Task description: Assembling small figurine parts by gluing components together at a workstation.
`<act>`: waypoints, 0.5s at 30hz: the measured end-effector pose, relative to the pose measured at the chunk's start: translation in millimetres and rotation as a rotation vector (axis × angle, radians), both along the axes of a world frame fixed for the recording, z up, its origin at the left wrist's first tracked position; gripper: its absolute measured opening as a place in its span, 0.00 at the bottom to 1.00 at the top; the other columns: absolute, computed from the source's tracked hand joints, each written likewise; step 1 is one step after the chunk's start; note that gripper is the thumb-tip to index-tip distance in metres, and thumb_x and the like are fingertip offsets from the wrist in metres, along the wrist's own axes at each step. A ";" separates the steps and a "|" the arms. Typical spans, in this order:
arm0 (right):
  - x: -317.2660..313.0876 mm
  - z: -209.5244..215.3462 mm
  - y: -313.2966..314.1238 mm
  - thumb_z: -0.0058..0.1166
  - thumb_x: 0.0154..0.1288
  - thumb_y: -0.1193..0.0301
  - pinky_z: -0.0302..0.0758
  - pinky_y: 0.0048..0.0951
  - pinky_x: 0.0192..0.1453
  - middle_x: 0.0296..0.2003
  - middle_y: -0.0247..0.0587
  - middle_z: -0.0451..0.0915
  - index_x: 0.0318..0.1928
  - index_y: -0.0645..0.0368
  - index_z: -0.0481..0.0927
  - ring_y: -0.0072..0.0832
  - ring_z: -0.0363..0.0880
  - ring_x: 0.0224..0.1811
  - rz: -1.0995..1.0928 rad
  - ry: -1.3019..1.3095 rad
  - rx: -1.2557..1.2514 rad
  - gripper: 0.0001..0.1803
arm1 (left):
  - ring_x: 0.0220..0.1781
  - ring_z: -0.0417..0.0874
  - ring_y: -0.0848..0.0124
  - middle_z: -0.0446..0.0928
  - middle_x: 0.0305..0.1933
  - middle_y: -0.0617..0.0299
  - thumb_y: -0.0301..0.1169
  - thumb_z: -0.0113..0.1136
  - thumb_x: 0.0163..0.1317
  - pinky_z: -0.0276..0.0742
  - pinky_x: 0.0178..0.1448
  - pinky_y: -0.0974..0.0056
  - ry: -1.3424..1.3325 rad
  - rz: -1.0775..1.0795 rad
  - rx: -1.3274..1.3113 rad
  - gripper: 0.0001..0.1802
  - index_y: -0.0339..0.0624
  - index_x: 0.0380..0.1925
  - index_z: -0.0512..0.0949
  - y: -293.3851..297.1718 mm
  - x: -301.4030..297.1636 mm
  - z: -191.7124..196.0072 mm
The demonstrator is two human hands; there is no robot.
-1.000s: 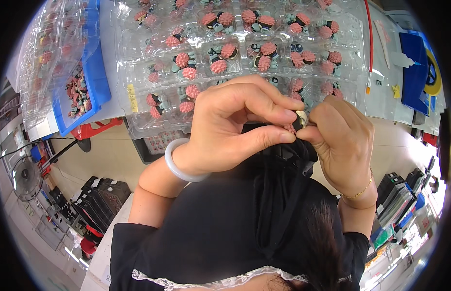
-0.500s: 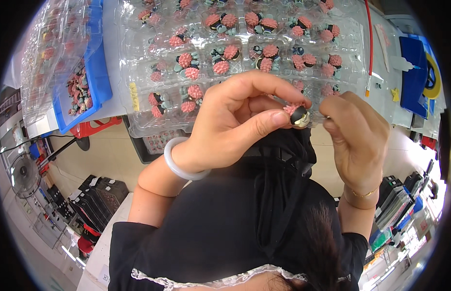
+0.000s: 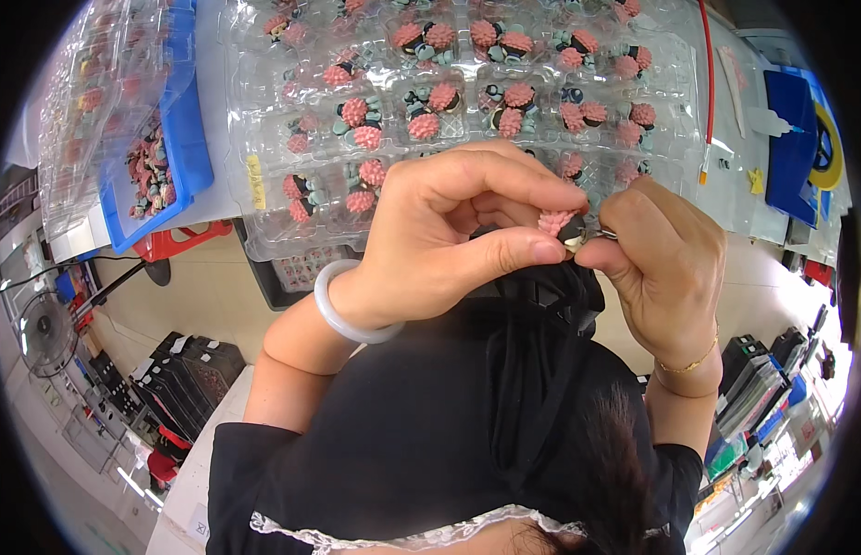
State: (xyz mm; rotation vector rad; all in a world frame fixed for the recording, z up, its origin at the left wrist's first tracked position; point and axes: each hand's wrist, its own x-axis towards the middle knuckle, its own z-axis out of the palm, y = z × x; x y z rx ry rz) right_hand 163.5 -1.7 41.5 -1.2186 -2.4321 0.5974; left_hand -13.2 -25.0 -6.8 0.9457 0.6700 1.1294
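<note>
My left hand (image 3: 435, 222) is closed, pinching a small figurine head (image 3: 556, 223) between thumb and fingertips. It has knobbly pink hair, a black part and a pale face-coloured side. My right hand (image 3: 666, 264) is closed too, its thumb and bent forefinger around a small metallic piece (image 3: 608, 235) whose kind I cannot make out. That piece sits right against the head's pale side. Beyond both hands lies a clear plastic blister tray (image 3: 238, 143), with pink-haired figurine parts (image 3: 359, 113) in its compartments.
At the left a blue bin (image 3: 194, 153) holds a heap of figurine parts, beside more stacked clear trays (image 3: 83, 55). On the right lie a red-handled brush (image 3: 709, 83), a dropper bottle (image 3: 768, 121), a blue holder (image 3: 789, 157) and yellow tape (image 3: 830, 153). A black crate (image 3: 273, 287) stands below the table edge.
My right hand has moved left and brought the metallic piece up to the figurine head. My left hand has turned the head slightly, showing more pink hair.
</note>
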 end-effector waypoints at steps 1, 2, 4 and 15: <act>0.1 -0.8 -0.2 0.51 0.50 0.55 0.59 0.30 0.20 0.16 0.39 0.63 0.22 0.60 0.68 0.36 0.63 0.16 0.010 0.002 0.011 0.19 | 0.43 0.76 0.66 0.74 0.39 0.49 0.25 0.63 0.47 0.73 0.46 0.67 0.001 0.007 -0.006 0.16 0.30 0.36 0.73 -0.2 0.3 0.1; 0.3 -1.5 -0.5 0.51 0.50 0.55 0.59 0.30 0.20 0.16 0.39 0.63 0.22 0.60 0.68 0.36 0.63 0.16 0.010 0.003 0.010 0.19 | 0.43 0.76 0.66 0.74 0.39 0.49 0.25 0.63 0.47 0.73 0.46 0.67 0.001 0.007 -0.006 0.16 0.30 0.36 0.73 -0.6 0.5 0.4; 0.7 -2.4 -1.1 0.50 0.51 0.55 0.59 0.30 0.20 0.16 0.39 0.63 0.22 0.60 0.68 0.36 0.64 0.17 0.027 -0.009 0.029 0.19 | 0.42 0.77 0.66 0.74 0.38 0.50 0.25 0.63 0.47 0.73 0.46 0.67 -0.026 0.024 -0.043 0.16 0.30 0.36 0.73 -1.5 0.9 1.4; -1.3 -3.4 -3.5 0.49 0.54 0.55 0.59 0.31 0.20 0.17 0.41 0.64 0.23 0.60 0.67 0.38 0.64 0.17 -0.020 0.026 -0.029 0.19 | 0.40 0.77 0.68 0.74 0.38 0.51 0.26 0.63 0.48 0.74 0.43 0.69 0.011 0.035 -0.018 0.15 0.31 0.35 0.74 -1.2 1.5 1.5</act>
